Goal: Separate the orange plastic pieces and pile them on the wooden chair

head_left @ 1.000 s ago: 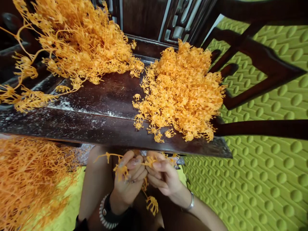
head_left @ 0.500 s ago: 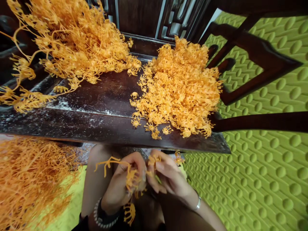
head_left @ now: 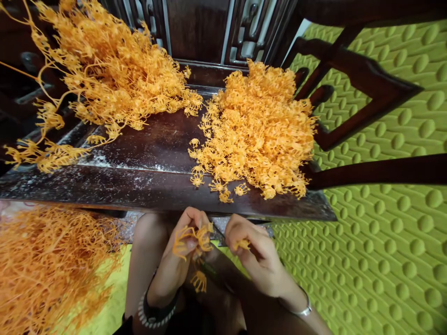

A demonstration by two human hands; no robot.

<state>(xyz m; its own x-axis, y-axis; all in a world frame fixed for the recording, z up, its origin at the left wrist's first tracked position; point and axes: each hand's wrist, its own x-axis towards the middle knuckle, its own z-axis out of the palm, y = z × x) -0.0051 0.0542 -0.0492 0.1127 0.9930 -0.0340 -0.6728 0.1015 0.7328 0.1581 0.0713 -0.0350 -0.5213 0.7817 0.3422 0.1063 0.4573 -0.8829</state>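
Note:
Low over my lap, my left hand (head_left: 176, 260) pinches a sprue of small orange many-legged plastic pieces (head_left: 204, 238). One more of these pieces (head_left: 199, 281) dangles below its fingers. My right hand (head_left: 260, 258) is a short way to the right, its fingers closed on a single small orange plastic piece (head_left: 242, 244). A gap separates the two hands. Just beyond them, on the dark wooden bench (head_left: 153, 135), lies a heap of loose orange pieces (head_left: 258, 135). Left of that heap is a tangled pile of pieces still joined to their stems (head_left: 122, 74).
A mass of thin orange stems (head_left: 52, 274) lies at the lower left, below the bench edge. White dust and flakes (head_left: 101, 160) speckle the bench. Its carved armrest (head_left: 377, 83) rises on the right, beside green patterned matting (head_left: 377, 260). My knees are under the hands.
My hands have drawn apart, the right one moving right with a small orange piece. The long stem that stuck out left of my left hand no longer shows. The view has shifted slightly.

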